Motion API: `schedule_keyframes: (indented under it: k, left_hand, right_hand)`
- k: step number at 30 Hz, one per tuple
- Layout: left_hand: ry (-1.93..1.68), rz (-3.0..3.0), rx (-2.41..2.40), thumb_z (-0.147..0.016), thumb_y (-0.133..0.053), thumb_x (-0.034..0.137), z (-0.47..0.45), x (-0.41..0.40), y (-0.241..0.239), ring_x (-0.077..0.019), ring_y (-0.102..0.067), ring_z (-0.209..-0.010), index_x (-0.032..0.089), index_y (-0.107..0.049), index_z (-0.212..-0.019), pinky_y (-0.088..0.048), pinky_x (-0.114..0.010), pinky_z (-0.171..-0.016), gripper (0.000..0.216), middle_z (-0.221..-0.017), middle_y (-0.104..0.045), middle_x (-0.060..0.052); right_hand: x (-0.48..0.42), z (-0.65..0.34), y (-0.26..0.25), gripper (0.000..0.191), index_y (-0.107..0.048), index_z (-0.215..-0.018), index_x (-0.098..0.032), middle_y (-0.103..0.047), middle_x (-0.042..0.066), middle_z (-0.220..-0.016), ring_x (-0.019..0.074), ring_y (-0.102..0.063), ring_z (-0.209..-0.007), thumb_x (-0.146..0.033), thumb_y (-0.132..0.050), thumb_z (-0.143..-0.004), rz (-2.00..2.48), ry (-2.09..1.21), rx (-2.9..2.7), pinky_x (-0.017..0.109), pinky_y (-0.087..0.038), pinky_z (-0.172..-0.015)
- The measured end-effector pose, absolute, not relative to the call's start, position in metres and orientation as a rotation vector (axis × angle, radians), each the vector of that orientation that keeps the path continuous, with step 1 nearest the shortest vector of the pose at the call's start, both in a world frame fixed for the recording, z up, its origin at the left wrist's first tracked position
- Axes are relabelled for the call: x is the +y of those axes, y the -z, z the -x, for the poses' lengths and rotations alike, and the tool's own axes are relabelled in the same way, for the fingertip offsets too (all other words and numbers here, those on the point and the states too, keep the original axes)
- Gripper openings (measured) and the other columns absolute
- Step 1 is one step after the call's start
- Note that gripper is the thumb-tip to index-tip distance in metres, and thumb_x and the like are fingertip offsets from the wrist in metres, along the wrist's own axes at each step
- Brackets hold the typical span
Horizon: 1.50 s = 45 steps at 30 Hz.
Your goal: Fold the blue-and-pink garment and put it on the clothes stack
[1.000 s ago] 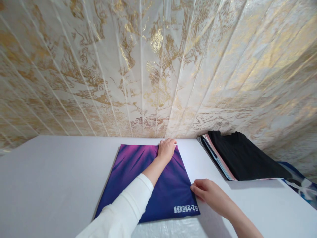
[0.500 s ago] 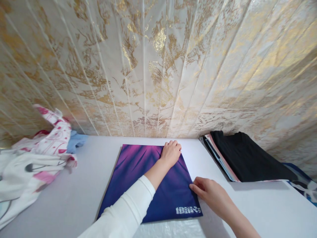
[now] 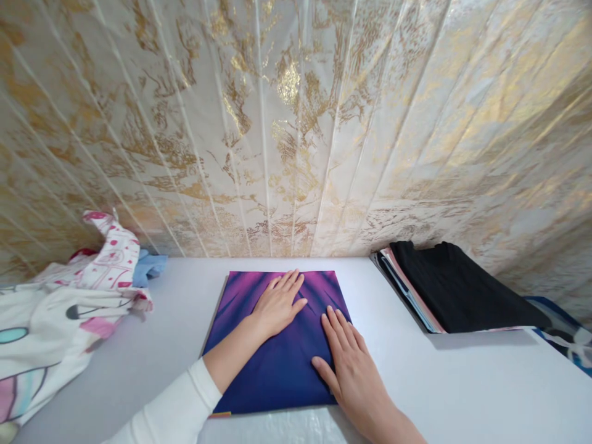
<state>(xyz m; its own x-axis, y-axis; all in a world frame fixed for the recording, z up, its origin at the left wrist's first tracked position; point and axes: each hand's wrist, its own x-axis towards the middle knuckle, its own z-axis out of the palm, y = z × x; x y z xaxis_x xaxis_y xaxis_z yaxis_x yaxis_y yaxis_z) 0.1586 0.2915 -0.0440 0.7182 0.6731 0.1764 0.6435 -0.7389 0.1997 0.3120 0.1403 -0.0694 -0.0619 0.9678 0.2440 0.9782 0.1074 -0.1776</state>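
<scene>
A folded purple and blue garment lies flat on the white table in front of me. My left hand rests open and flat on its upper middle, fingers stretched toward the wall. My right hand lies open and flat on the garment's right side, fingers together and pointing away from me. Neither hand holds anything. The white lettering at the garment's near right corner is hidden under my right hand.
A stack of folded clothes with a black garment on top sits at the right by the wall. A loose heap of white and pink printed cloth lies at the left. The gold-patterned wall stands close behind. Clear plastic lies at the near edge.
Both hands have left the garment's right edge and come inward to lie flat on its top. The view has shifted, and more of the cloth heap at the left shows.
</scene>
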Motion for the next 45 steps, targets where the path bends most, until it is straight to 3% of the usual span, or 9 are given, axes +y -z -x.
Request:
schedule_keyframes:
  k: [5, 11, 16, 24, 29, 32, 36, 40, 45]
  left_hand:
    - [-0.372, -2.792, 1.08, -0.098, -0.037, 0.043, -0.158, 0.3, 0.051, -0.0218, -0.025, -0.141, 0.019, -0.034, -0.145, -0.023, -0.043, -0.113, 0.053, -0.152, -0.03, -0.009]
    - [-0.406, -2.812, 1.137, -0.099, -0.034, 0.035, -0.132, 0.281, 0.036, -0.0194, -0.027, -0.14, 0.017, -0.034, -0.145, -0.026, -0.039, -0.112, 0.049, -0.152, -0.031, -0.009]
    - [-0.419, -2.839, 1.299, -0.099, -0.033, 0.04, -0.079, 0.248, 0.039, -0.0221, -0.027, -0.14, 0.018, -0.032, -0.146, -0.03, -0.041, -0.11, 0.052, -0.153, -0.027, -0.009]
    - [-0.481, -2.857, 1.551, -0.094, -0.038, 0.055, -0.065, 0.249, 0.063, -0.0331, -0.025, -0.14, 0.02, -0.038, -0.144, -0.03, -0.049, -0.108, 0.061, -0.152, -0.03, -0.014]
    - [-0.51, -2.789, 1.541, -0.094, -0.037, 0.057, -0.065, 0.253, 0.066, -0.0305, -0.026, -0.14, 0.024, -0.035, -0.145, -0.027, -0.049, -0.109, 0.061, -0.153, -0.03, -0.011]
    - [-0.509, -2.691, 1.629, -0.094, -0.042, 0.048, -0.058, 0.248, 0.059, -0.0271, -0.028, -0.139, 0.021, -0.038, -0.143, -0.03, -0.043, -0.108, 0.056, -0.151, -0.034, -0.01]
    - [-0.55, -2.546, 1.878, -0.091, -0.049, 0.033, -0.031, 0.216, 0.044, -0.031, -0.045, -0.124, 0.008, -0.052, -0.124, -0.038, -0.043, -0.099, 0.042, -0.133, -0.049, -0.019]
    - [-0.417, -2.412, 1.993, -0.088, -0.051, 0.035, -0.003, 0.171, 0.031, -0.0262, -0.056, -0.093, 0.016, -0.06, -0.089, -0.043, -0.038, -0.082, 0.021, -0.096, -0.059, -0.009]
    - [-0.4, -2.238, 1.889, -0.083, -0.051, 0.028, -0.004, 0.154, 0.024, -0.0269, -0.053, -0.092, 0.02, -0.052, -0.068, -0.039, -0.036, -0.079, 0.016, -0.088, -0.056, -0.007]
  right_hand:
    - [0.141, -0.311, 0.069, 0.065, -0.038, -0.144, -0.015, -0.031, 0.012, -0.151, 0.0297, -0.028, -0.14, -0.055, -0.039, -0.093, 1.958, 0.053, -2.105, 0.049, -0.032, -0.11]
    - [0.138, -0.324, 0.069, 0.061, -0.033, -0.146, -0.015, -0.03, 0.013, -0.152, 0.027, -0.029, -0.14, -0.05, -0.035, -0.096, 1.872, -0.023, -2.053, 0.047, -0.035, -0.109]
    - [0.146, -0.332, 0.061, 0.055, -0.03, -0.148, -0.021, -0.031, 0.011, -0.153, 0.0258, -0.029, -0.14, -0.044, -0.035, -0.097, 1.789, -0.017, -1.993, 0.048, -0.033, -0.11]
    - [0.17, -0.31, 0.073, 0.064, -0.035, -0.146, -0.02, -0.028, 0.008, -0.154, 0.0275, -0.024, -0.142, -0.057, -0.038, -0.093, 1.912, 0.065, -2.087, 0.049, -0.031, -0.11]
    - [0.168, -0.309, 0.074, 0.066, -0.037, -0.145, -0.019, -0.028, 0.008, -0.153, 0.028, -0.025, -0.141, -0.059, -0.036, -0.093, 1.949, 0.093, -2.11, 0.049, -0.029, -0.111]
    - [0.168, -0.311, 0.072, 0.065, -0.038, -0.144, -0.019, -0.031, 0.008, -0.152, 0.0278, -0.026, -0.141, -0.058, -0.036, -0.092, 1.931, 0.037, -2.078, 0.05, -0.027, -0.112]
    - [0.164, -0.317, 0.066, 0.059, -0.039, -0.143, -0.015, -0.032, 0.011, -0.152, 0.0247, -0.026, -0.141, -0.05, -0.031, -0.095, 1.861, -0.135, -1.912, 0.047, -0.028, -0.112]
    - [0.147, -0.292, 0.045, 0.058, -0.035, -0.144, -0.014, -0.034, 0.013, -0.151, 0.0236, -0.025, -0.141, -0.038, -0.04, -0.092, 1.698, -0.268, -1.964, 0.046, -0.027, -0.113]
    - [0.124, -0.207, 0.022, 0.081, -0.027, -0.148, -0.013, -0.022, 0.011, -0.156, 0.0271, -0.018, -0.143, -0.029, -0.058, -0.075, 1.431, -0.465, -2.359, 0.047, -0.022, -0.115]
